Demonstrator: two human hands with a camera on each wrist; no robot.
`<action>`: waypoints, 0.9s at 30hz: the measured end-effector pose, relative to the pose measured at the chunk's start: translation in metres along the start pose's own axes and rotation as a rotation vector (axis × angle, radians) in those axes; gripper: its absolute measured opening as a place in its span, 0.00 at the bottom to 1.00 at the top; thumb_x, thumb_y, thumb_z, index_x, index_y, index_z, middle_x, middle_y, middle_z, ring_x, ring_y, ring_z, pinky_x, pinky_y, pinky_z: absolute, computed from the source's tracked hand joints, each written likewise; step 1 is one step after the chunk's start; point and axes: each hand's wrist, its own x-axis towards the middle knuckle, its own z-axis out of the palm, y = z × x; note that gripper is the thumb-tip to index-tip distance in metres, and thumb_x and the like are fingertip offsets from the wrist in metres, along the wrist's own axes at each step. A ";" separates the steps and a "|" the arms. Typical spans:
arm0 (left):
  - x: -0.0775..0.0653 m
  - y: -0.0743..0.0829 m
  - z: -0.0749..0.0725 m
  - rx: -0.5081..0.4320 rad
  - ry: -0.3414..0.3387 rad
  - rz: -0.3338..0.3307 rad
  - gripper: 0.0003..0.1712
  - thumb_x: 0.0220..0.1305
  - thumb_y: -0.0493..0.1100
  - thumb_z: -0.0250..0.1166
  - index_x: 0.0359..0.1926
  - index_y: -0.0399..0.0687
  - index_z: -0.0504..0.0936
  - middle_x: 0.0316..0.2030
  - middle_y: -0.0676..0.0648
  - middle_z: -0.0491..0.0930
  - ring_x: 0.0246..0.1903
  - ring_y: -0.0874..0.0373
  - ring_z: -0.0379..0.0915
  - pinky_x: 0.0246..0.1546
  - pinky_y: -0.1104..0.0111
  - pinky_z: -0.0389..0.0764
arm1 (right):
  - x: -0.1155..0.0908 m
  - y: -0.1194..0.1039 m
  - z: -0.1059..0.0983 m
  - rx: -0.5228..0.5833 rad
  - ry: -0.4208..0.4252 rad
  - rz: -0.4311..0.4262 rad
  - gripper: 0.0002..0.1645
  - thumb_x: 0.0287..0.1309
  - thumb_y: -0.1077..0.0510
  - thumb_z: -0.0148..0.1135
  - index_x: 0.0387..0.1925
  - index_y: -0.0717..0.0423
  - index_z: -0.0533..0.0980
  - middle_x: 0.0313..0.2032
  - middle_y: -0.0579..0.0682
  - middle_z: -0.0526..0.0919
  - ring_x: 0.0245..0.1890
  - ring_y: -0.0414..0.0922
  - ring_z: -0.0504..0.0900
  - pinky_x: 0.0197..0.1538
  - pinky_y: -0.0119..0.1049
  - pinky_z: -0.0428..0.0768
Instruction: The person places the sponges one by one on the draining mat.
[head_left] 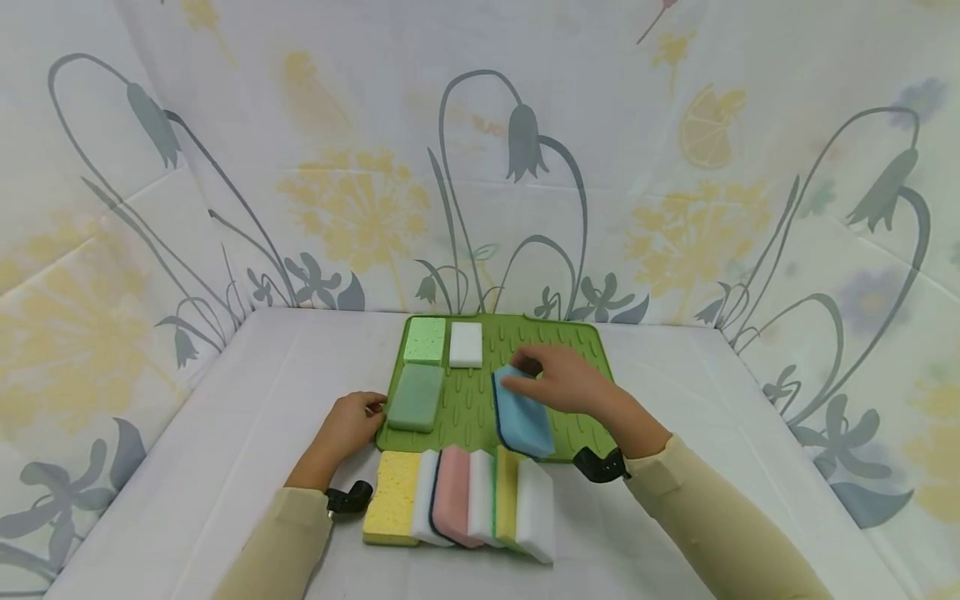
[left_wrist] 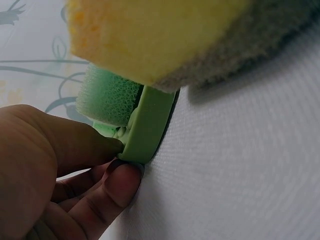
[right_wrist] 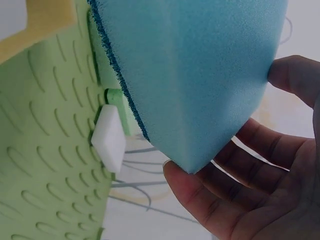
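A blue sponge with a dark scouring side is gripped by my right hand, tilted over the right part of a green ridged mat. In the right wrist view, thumb and fingers hold the blue sponge by its edges. My left hand pinches the raised rim of the mat at its left edge, seen closely in the left wrist view. On the mat's left side lie a light green sponge and a darker green sponge. A small white sponge lies beside the light green one.
In front of the mat leans a row of sponges: a yellow one, a pink one, a yellow-green one and several white ones. The table has a white cloth; a flower-patterned curtain hangs behind.
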 end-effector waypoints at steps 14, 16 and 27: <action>0.001 -0.001 0.000 -0.001 0.001 -0.005 0.20 0.66 0.37 0.58 0.57 0.35 0.79 0.44 0.41 0.82 0.44 0.50 0.79 0.39 0.60 0.81 | 0.038 -0.004 0.011 0.008 -0.029 0.011 0.22 0.62 0.39 0.59 0.47 0.49 0.79 0.43 0.46 0.83 0.42 0.43 0.81 0.44 0.39 0.80; 0.001 -0.001 0.000 -0.001 0.002 -0.004 0.20 0.66 0.37 0.58 0.57 0.34 0.78 0.44 0.41 0.82 0.43 0.50 0.79 0.39 0.60 0.81 | 0.043 -0.005 0.013 -0.001 -0.033 0.011 0.22 0.62 0.38 0.59 0.47 0.49 0.79 0.43 0.46 0.83 0.42 0.43 0.81 0.44 0.39 0.79; 0.002 -0.002 0.000 0.004 0.002 -0.004 0.20 0.66 0.38 0.58 0.57 0.35 0.79 0.43 0.41 0.82 0.43 0.50 0.79 0.39 0.60 0.80 | 0.068 0.001 0.029 0.001 -0.039 0.014 0.24 0.61 0.39 0.59 0.48 0.52 0.79 0.44 0.49 0.83 0.42 0.43 0.81 0.41 0.36 0.80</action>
